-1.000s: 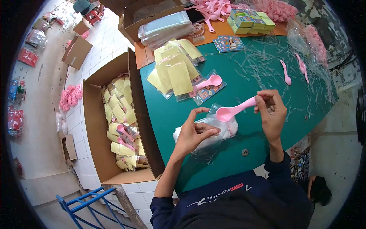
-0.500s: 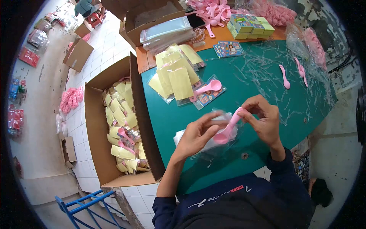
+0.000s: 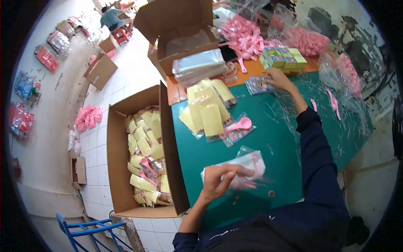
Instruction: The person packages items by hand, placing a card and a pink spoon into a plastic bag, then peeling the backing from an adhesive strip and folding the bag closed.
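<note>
My left hand [image 3: 219, 181] is closed on a clear plastic bag [image 3: 257, 161] low over the green tabletop, with a pinkish shape showing through the plastic. Farther off, my right hand [image 3: 280, 80] reaches to the small printed cards [image 3: 256, 86], its bent fingers pinching at the right edge of the top card. Between the two hands and to the left lies a filled packet with a pink measuring spoon [image 3: 241, 124] on it. Beside it spreads a pile of packets with yellow backing cards [image 3: 211, 119].
An open carton [image 3: 176, 189] of filled packets stands left of the table. At the back are flat clear bags [image 3: 199, 67], heaped pink spoons [image 3: 243, 38] and card stacks [image 3: 283, 59]. Plastic strips and a loose pink spoon [image 3: 333, 103] lie right. Another person [image 3: 111, 21] sits far off.
My right hand has left the pink spoon near the left hand and moved forward to the printed cards. The left hand stays at the plastic bag. The view has shifted.
</note>
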`<action>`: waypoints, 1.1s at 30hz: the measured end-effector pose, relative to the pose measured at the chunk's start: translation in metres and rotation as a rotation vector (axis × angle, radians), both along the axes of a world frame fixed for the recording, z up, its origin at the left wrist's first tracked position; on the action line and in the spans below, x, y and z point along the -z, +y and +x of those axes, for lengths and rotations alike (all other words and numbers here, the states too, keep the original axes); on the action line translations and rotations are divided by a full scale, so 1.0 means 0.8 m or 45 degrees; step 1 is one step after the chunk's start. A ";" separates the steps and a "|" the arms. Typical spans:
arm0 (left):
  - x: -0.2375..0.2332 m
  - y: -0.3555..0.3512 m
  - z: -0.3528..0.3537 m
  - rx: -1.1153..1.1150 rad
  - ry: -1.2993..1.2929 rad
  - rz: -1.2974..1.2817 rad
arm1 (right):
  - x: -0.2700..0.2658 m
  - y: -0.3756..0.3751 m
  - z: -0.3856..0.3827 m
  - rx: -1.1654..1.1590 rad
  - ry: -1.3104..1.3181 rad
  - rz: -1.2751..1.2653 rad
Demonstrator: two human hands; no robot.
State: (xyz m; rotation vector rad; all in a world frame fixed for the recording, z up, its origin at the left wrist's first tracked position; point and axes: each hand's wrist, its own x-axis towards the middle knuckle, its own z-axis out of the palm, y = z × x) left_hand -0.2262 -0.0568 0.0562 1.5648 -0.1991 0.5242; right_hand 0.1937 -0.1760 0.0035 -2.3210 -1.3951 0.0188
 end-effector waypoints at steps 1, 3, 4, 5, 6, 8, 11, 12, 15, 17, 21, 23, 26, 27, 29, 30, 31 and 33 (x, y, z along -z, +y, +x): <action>0.003 0.005 -0.006 -0.003 0.024 0.011 | -0.004 0.012 0.011 0.013 0.000 -0.147; 0.008 0.010 -0.016 -0.002 0.052 -0.083 | -0.001 0.021 0.006 0.115 -0.140 -0.151; 0.011 0.009 -0.019 0.007 0.051 -0.186 | -0.005 0.023 -0.008 0.171 -0.202 -0.158; 0.012 0.008 -0.019 0.024 0.048 -0.293 | -0.012 0.026 -0.016 0.206 -0.199 -0.215; 0.012 0.010 -0.020 -0.022 0.098 -0.193 | -0.011 0.031 -0.019 0.229 -0.294 -0.192; 0.011 0.013 -0.020 -0.092 0.203 -0.004 | -0.003 0.027 -0.028 0.291 -0.478 -0.161; 0.001 0.010 -0.010 0.004 0.295 -0.154 | 0.013 0.022 -0.036 0.382 -0.656 0.080; 0.001 0.010 -0.009 0.021 0.331 -0.190 | 0.010 0.018 -0.036 0.358 -0.476 0.139; 0.000 0.010 -0.005 0.060 0.413 -0.282 | -0.004 0.008 -0.032 0.294 -0.089 0.231; -0.002 0.009 -0.003 0.097 0.457 -0.323 | -0.008 0.000 -0.027 0.296 -0.025 0.175; -0.008 0.006 0.002 0.091 0.504 -0.266 | -0.012 0.001 -0.033 0.134 -0.432 0.343; -0.007 0.008 0.002 0.035 0.519 -0.246 | -0.054 0.001 -0.067 0.126 -0.200 0.301; -0.008 0.016 0.000 -0.036 0.540 -0.203 | -0.155 -0.012 -0.197 -0.092 0.524 0.234; -0.007 0.017 0.001 -0.040 0.551 -0.243 | -0.178 -0.022 -0.229 -0.273 0.346 0.216; -0.009 0.015 0.004 -0.075 0.538 -0.186 | -0.206 -0.038 -0.282 -0.447 0.297 0.218; -0.011 0.013 0.005 -0.084 0.532 -0.155 | -0.210 -0.043 -0.301 -0.398 0.284 0.262; -0.014 0.009 0.007 -0.104 0.531 -0.159 | -0.212 -0.045 -0.317 -0.351 0.266 0.306; -0.018 0.005 0.008 -0.122 0.534 -0.087 | -0.212 -0.047 -0.332 -0.323 0.224 0.342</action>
